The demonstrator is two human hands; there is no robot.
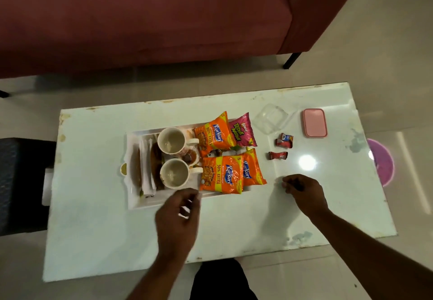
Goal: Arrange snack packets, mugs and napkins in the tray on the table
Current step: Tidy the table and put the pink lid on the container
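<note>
Kurkure packets (221, 174), light, crinkly and slippery, best pinched at a sealed edge, fill the tray (150, 202) as both hands (175, 215) (302, 191) hover empty-gripped.

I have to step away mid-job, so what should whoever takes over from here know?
Left hand: over the tray's near edge, fingers loosely curled, seemingly empty; blur hides the fingertips.
Right hand: over bare table, right of the tray, curled, nothing visibly held.
Tray: holds two empty mugs, folded napkins on its left side, three orange snack packets and a pink packet.
Done: mugs, napkins and big packets are in.
Left: two small red wrapped sweets lie on the table outside the tray; perhaps add them. Clear lid and pink box sit beyond.
</note>
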